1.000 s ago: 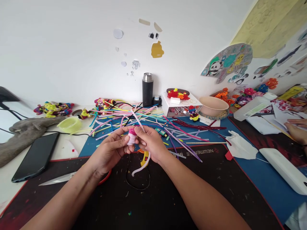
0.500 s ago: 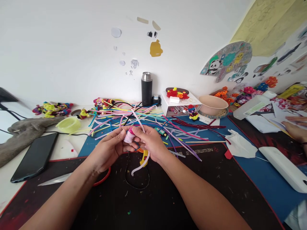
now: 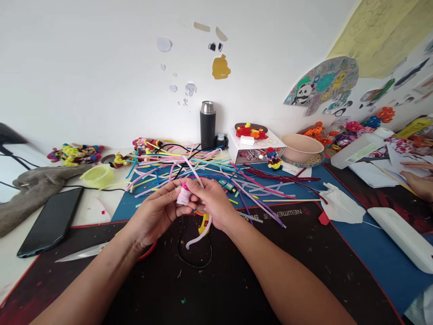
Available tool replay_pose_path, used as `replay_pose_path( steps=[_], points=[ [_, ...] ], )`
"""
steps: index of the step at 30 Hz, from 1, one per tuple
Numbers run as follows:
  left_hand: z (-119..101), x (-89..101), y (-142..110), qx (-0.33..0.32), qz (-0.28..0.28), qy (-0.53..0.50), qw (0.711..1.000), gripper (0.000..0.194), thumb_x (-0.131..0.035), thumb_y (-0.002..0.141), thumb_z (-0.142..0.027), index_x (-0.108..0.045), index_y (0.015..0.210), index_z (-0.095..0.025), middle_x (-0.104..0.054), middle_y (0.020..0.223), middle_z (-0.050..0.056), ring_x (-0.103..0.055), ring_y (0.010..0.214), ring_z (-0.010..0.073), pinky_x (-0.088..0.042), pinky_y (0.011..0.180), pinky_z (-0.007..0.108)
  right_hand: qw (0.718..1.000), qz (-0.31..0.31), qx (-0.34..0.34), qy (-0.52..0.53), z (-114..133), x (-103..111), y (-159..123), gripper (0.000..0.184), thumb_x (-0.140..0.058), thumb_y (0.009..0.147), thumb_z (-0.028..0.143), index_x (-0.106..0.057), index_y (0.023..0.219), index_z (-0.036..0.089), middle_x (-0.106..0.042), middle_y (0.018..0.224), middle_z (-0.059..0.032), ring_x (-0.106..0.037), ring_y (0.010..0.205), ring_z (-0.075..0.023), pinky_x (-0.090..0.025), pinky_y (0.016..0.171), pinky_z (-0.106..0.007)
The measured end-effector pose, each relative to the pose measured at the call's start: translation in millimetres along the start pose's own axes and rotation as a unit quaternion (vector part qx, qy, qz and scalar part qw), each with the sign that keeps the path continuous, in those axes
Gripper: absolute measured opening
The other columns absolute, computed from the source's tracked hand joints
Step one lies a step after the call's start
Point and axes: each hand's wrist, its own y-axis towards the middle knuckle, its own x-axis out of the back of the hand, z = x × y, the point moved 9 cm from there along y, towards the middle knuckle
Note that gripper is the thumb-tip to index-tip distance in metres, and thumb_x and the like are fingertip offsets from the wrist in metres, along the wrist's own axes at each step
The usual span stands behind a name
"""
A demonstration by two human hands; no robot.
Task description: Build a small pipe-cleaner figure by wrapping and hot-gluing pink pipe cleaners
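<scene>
Between my two hands is a small coiled pipe-cleaner piece [image 3: 183,196], pale pink below with a magenta top. My left hand [image 3: 161,205] is closed on its left side, thumb and fingers around it. My right hand [image 3: 212,198] pinches it from the right. A pale pink pipe cleaner [image 3: 193,169] sticks up past my right hand, and a pale length with a hooked end [image 3: 199,238] hangs below. Beneath my hands lies a yellow tool [image 3: 204,223], partly hidden. Scissors [image 3: 83,252] with red handles lie under my left forearm.
Many loose pipe cleaners [image 3: 162,168] spread behind my hands. A black thermos [image 3: 207,126] and a white box [image 3: 253,146] stand by the wall. A phone [image 3: 50,221] lies left; a white case [image 3: 401,237] lies right. Another person's hand [image 3: 417,183] is at the right edge.
My left fingers have shifted slightly on the coiled piece, so more of its pale pink part shows. The view has moved slightly. Both hands keep their hold.
</scene>
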Motion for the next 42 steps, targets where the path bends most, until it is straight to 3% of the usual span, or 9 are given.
replay_pose_path(
  steps=[5, 10, 13, 18, 22, 28, 34, 42],
  points=[
    [-4, 8.4, 1, -0.013, -0.032, 0.061, 0.998, 0.03, -0.088, 0.089, -0.033, -0.081, 0.113, -0.015, -0.084, 0.102, 0.012, -0.081, 0.083, 0.0242, -0.071, 0.078, 0.035, 1.0, -0.028, 0.004, -0.005, 4, 4, 0, 0.059, -0.094, 0.066, 0.066, -0.066, 0.086, 0.017, -0.055, 0.065, 0.0065, -0.04, 0.047, -0.0053, -0.019, 0.043, -0.022],
    [-21, 17.1, -1, -0.058, -0.072, 0.134, 0.987, 0.046, -0.091, 0.083, -0.049, -0.083, 0.115, -0.018, -0.08, 0.116, 0.011, -0.077, 0.088, 0.0225, -0.068, 0.077, 0.033, 0.999, -0.029, 0.037, -0.007, 10, 7, 1, 0.058, -0.092, 0.07, 0.067, -0.06, 0.082, 0.02, -0.038, 0.052, 0.0129, -0.025, 0.043, -0.0047, -0.013, 0.044, -0.025],
    [-29, 9.2, -4, -0.085, -0.047, 0.184, 0.978, 0.043, -0.094, 0.08, -0.047, -0.084, 0.112, -0.02, -0.079, 0.108, 0.008, -0.073, 0.084, 0.0197, -0.064, 0.075, 0.028, 0.999, -0.024, 0.034, -0.018, 7, 7, 2, 0.054, -0.09, 0.074, 0.065, -0.06, 0.084, 0.02, -0.037, 0.052, 0.013, -0.024, 0.043, -0.0052, -0.012, 0.045, -0.026],
    [-34, 0.5, -5, -0.109, -0.024, 0.239, 0.965, 0.034, -0.098, 0.077, -0.034, -0.083, 0.105, -0.022, -0.08, 0.102, 0.007, -0.073, 0.089, 0.022, -0.06, 0.077, 0.026, 0.999, -0.02, 0.028, -0.025, 3, 6, 2, 0.056, -0.089, 0.074, 0.067, -0.061, 0.084, 0.02, -0.037, 0.053, 0.0129, -0.025, 0.042, -0.0052, -0.011, 0.044, -0.026],
    [-30, 1.4, -4, -0.088, -0.021, 0.204, 0.975, 0.036, -0.098, 0.076, -0.034, -0.081, 0.105, -0.02, -0.081, 0.09, 0.007, -0.074, 0.075, 0.0208, -0.062, 0.072, 0.029, 0.999, -0.017, 0.027, -0.015, 5, 4, 1, 0.058, -0.09, 0.072, 0.069, -0.062, 0.086, 0.02, -0.037, 0.054, 0.0129, -0.024, 0.044, -0.0052, -0.013, 0.045, -0.025],
    [-19, 2.1, -3, -0.048, -0.017, 0.137, 0.989, 0.044, -0.1, 0.075, -0.032, -0.077, 0.11, -0.019, -0.079, 0.079, 0.005, -0.074, 0.07, 0.0186, -0.062, 0.064, 0.025, 0.999, -0.005, 0.034, -0.019, 9, 1, 1, 0.058, -0.089, 0.072, 0.071, -0.064, 0.085, 0.019, -0.039, 0.055, 0.0115, -0.025, 0.046, -0.0057, -0.016, 0.045, -0.024],
    [-14, 2.8, -3, -0.024, -0.009, 0.159, 0.987, 0.05, -0.098, 0.077, -0.043, -0.075, 0.113, -0.018, -0.081, 0.09, 0.007, -0.079, 0.074, 0.0205, -0.067, 0.071, 0.029, 0.998, -0.03, 0.043, -0.036, 11, 8, 2, 0.057, -0.088, 0.073, 0.07, -0.065, 0.082, 0.019, -0.041, 0.054, 0.0105, -0.026, 0.045, -0.0059, -0.016, 0.045, -0.025],
    [-19, -6.8, -3, -0.043, -0.004, 0.21, 0.977, 0.046, -0.097, 0.079, -0.034, -0.071, 0.114, -0.019, -0.083, 0.093, 0.007, -0.078, 0.077, 0.0201, -0.063, 0.072, 0.028, 0.998, -0.023, 0.045, -0.021, 12, 5, 1, 0.054, -0.089, 0.073, 0.067, -0.064, 0.082, 0.02, -0.041, 0.053, 0.011, -0.027, 0.044, -0.0059, -0.016, 0.045, -0.025]
  ],
)
